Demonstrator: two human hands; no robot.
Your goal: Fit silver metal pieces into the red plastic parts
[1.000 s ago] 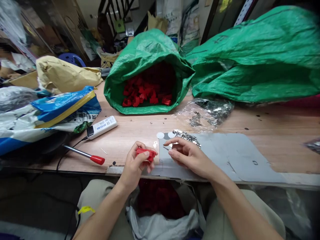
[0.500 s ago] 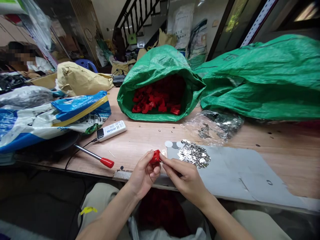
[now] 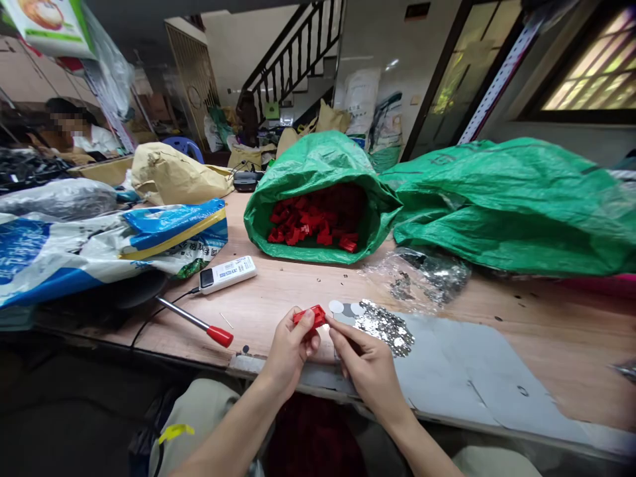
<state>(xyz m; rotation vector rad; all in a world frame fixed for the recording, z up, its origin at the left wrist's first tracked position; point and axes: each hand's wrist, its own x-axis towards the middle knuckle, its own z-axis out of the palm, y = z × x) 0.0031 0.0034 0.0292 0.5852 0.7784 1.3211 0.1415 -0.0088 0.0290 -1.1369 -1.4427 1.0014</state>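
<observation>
A small red plastic part (image 3: 316,316) is gripped between the thumb and fingers of my left hand (image 3: 289,351), above the table's front edge. Close against its right end are the pinched thumb and forefinger of my right hand (image 3: 365,354); whatever they hold is too small to make out. Just right of my hands lies a pile of small shiny metal pieces (image 3: 387,327) on a grey sheet (image 3: 447,358). Behind them, a green sack (image 3: 318,159) lies open with many red parts (image 3: 311,222) inside.
A lever with a red grip (image 3: 219,336) juts in at the left, near a white cabled device (image 3: 227,274). A clear bag of metal pieces (image 3: 432,278) and another green sack (image 3: 511,205) lie right. A person (image 3: 94,136) sits far left.
The view has tilted up a little, so things sit lower in it. The red part has been turned and now shows its longer side between my hands.
</observation>
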